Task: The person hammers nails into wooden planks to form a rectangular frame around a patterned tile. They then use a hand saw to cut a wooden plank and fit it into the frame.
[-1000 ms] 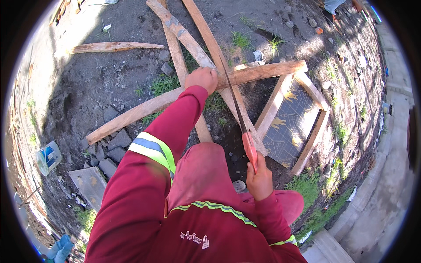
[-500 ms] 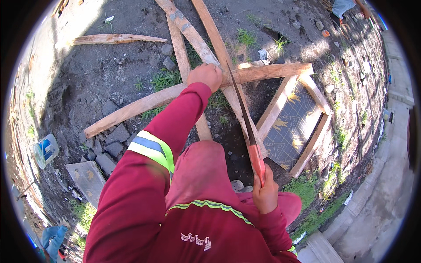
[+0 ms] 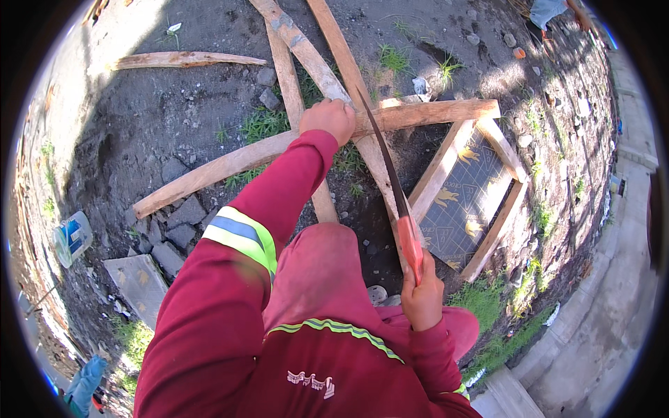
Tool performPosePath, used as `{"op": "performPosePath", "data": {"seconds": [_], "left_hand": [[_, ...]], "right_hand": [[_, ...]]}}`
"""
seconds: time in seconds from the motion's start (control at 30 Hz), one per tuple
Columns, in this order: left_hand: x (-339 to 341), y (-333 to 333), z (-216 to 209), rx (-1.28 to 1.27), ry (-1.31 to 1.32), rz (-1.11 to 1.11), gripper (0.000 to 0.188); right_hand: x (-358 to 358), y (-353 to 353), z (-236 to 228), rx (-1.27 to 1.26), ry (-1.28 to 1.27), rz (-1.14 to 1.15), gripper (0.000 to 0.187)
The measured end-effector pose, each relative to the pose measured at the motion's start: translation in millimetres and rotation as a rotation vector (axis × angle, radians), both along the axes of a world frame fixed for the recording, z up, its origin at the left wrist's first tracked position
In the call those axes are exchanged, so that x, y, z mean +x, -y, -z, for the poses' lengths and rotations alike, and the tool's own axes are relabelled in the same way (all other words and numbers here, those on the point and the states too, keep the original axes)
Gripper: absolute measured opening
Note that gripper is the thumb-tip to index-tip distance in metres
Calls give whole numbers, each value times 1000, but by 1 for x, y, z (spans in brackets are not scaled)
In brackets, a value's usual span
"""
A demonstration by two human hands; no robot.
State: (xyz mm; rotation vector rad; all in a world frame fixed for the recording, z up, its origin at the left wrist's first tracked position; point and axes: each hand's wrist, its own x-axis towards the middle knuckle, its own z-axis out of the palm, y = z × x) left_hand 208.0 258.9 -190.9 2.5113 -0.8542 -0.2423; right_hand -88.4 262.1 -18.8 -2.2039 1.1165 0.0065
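My right hand [image 3: 423, 298] is wrapped round the red handle of a handsaw [image 3: 391, 167]. The dark blade slants up and left, lying across a wooden board [image 3: 435, 115] that runs left to right. Just left of the blade, my left hand [image 3: 327, 122] is closed over this board, its fingers curled and partly hidden. Beneath the board cross other long boards [image 3: 282, 76], one with grey patches [image 3: 310, 59]. No cut line can be made out where the blade meets the wood.
A wooden frame with a dark printed panel [image 3: 463, 202] lies right of the saw. Broken grey blocks [image 3: 185, 223], a flat panel [image 3: 137, 284] and a clear plastic tub [image 3: 72, 239] lie left. A loose piece of wood [image 3: 188, 60] is farther off. A concrete strip [image 3: 592, 334] runs along the right.
My right hand and the saw have moved slightly forward, away from me, along the blade's line. My left hand has stayed nearly in place on the board.
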Motion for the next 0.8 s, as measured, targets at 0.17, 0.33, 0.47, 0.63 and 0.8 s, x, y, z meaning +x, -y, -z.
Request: {"op": "performPosePath", "data": {"seconds": [0.17,0.33,0.47,0.63,0.8], "left_hand": [[3,1,-2,-5,21,23,35],[1,1,-9,14,-43,-6,35],[2,0,-6,19,-65,-6,35],[0,2,-2,8,-7,-13,37],[3,2,-9,46,-41,10,37]], "right_hand": [[60,38,94,-133,130,-142,42],[54,39,116,-162,210,-132,41],[24,17,53,-95,125,-155,41],[-7,-11,-6,-83,35,-110,44],[51,27,73,-125,70,-138,35]]}}
